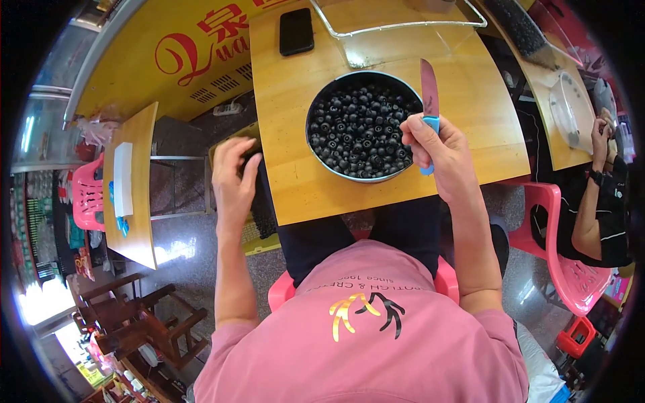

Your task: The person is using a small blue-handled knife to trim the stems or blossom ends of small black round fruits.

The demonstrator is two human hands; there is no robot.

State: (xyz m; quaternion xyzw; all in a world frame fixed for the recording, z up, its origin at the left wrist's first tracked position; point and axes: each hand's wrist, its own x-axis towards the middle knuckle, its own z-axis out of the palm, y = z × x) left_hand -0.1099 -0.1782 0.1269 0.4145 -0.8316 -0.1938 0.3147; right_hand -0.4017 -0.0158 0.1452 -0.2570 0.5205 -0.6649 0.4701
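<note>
My right hand [440, 151] is closed round the blue handle of a small knife [429, 91], its blade pointing up and away from me. It is beside the right rim of a round bowl [371, 179] on the table. Small round blackish fruits [359, 127], some with a ring-like end, fill the bowl. Off the table's left edge, my left hand [233, 178] is above a yellow crate [262, 247] with dark contents. Its fingers are curved and the thumb stands apart from them, with nothing visible between.
A black phone [296, 31] lies on the wooden table [322, 201], left of a clear tub [403, 30] at the far edge. Another person [598, 201] sits at the right near a second table. A side table [138, 181] and a pink chair [87, 191] are at the left.
</note>
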